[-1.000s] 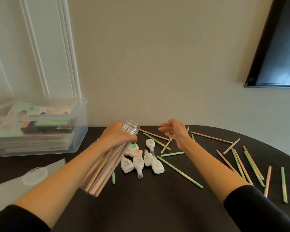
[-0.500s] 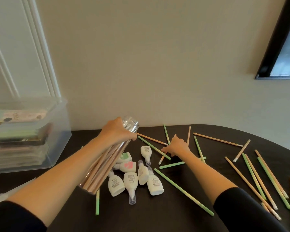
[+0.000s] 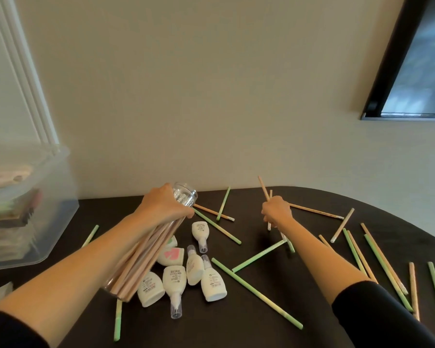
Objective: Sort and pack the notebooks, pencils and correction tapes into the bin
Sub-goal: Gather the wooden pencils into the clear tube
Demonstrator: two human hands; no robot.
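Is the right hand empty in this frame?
No, the right hand grips tan pencils, whose ends stick up above its knuckles.

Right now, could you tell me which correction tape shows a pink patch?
The pink-patched correction tape lying right beside the clear pencil tube; the others look white, one greenish.

A plain cream wall (image 3: 211,96) fills the upper view, softly and evenly lit. At 10 o'clock, white ribbed moulding (image 3: 23,84) slants down it. At 2 o'clock sits a black-framed panel (image 3: 412,71), its face a blurred grey-blue. From 4 to 8 o'clock spreads a dark matte surface (image 3: 236,332), its far edge meeting the wall and curving round at 3 o'clock.
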